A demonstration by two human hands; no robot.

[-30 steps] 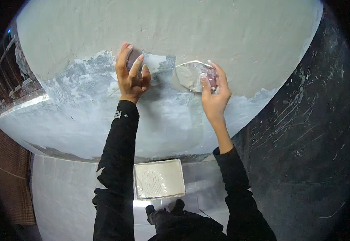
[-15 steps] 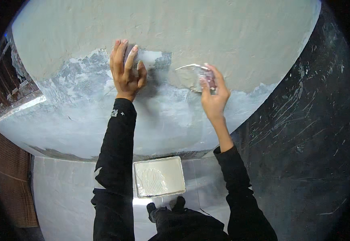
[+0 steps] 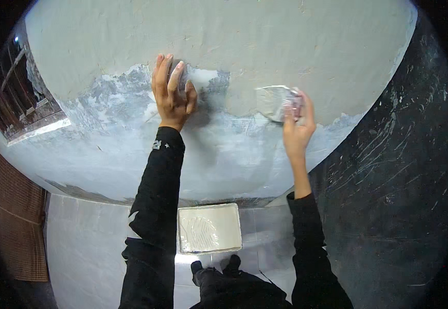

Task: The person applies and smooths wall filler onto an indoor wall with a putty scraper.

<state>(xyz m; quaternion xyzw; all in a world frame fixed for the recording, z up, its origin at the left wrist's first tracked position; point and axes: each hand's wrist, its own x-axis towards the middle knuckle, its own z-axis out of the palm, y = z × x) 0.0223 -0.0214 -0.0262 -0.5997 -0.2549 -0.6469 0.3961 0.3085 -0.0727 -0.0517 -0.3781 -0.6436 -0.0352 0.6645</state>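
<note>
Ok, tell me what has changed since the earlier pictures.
The right hand has moved right along the wall, carrying the scraper, which it still grips. The left hand has stayed by about the same patch, and the rectangular tray stands where it was.

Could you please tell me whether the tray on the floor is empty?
It is not empty: the tray holds pale paste, its surface marked by ridges; its depth I cannot tell.

Wall (image 3: 224, 31) behind my hands: beige-grey above, patchy bluish-white below. Far left of my left hand (image 3: 173, 103), barred window (image 3: 20, 98); below that, brown woven panel (image 3: 15, 221). Right of my right hand (image 3: 297, 131), dark white-streaked surface (image 3: 388, 185). Below, glossy grey tiled floor (image 3: 87, 237).
</note>
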